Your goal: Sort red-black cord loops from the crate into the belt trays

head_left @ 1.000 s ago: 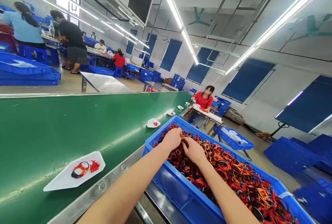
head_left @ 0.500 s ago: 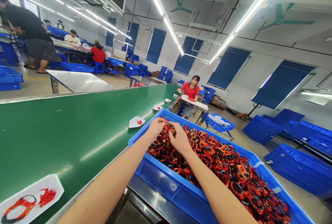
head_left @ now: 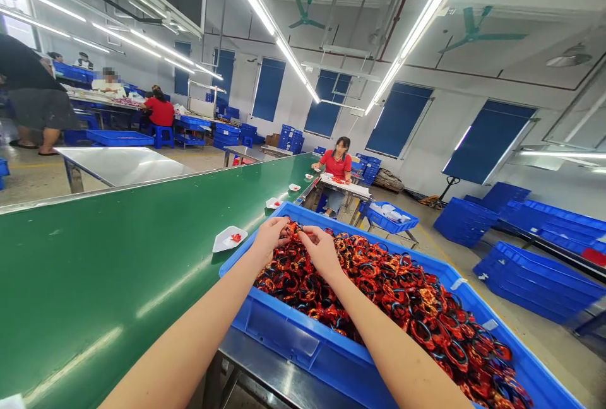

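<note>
Head view: so where are this person's 2 hands, and have they got hold of anything?

Looks like it, yeah. The left hand and right hand meet over the left end of a big blue crate, fingers curled in and tips pinched nearly together. A red-and-black band is between them, with the fingertips of the 2 hands on it. Which finger grips what is too small to tell tbh.

And what's in the crate?

Loads of similar bands, a pile in red, orange and black. The crate sits on a metal surface, right beside a green belt.

Anything on the belt?

At least 4 white trays lined up along its near side. Closest of those is a white tray just beside the crate, with red bits in it. Something white pokes in at the lower left too.

Anyone else around?

Yep, a co-worker in a red top beyond the crate, at a white surface with red pieces on it.
</note>
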`<state>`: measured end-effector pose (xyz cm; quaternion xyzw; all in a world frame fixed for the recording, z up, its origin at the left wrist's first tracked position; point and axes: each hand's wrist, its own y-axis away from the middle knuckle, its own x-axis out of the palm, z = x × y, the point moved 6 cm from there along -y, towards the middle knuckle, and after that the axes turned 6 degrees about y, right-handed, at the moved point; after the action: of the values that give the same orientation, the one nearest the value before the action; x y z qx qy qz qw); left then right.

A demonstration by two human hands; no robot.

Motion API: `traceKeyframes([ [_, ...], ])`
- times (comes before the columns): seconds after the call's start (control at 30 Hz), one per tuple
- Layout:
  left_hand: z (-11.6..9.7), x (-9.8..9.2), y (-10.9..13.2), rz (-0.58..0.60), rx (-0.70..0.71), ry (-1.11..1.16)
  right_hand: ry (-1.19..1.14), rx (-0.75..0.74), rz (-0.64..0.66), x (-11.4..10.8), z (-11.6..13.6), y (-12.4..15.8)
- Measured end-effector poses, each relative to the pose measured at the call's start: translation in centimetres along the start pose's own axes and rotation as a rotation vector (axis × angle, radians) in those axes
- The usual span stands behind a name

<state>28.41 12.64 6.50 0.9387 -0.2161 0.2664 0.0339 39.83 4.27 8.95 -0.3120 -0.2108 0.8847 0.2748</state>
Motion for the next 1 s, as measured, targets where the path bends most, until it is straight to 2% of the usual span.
traceKeyframes([
  [0.2,0.1,0.8,0.1,0.123,-0.017,0.004,-0.01,0.031,-0.063,-0.6,0.4,0.0],
  [0.6,0.3,0.8,-0.2,0.136,-0.05,0.059,-0.069,0.043,-0.042,-0.4,0.7,0.1],
  [0.73,0.1,1.0,0.0,0.14,-0.05,0.066,-0.155,0.134,-0.009,-0.2,-0.1,0.0],
  [1.0,-0.2,1.1,0.1,0.15,-0.05,0.098,-0.476,0.393,0.117,1.0,-2.2,-0.1],
])
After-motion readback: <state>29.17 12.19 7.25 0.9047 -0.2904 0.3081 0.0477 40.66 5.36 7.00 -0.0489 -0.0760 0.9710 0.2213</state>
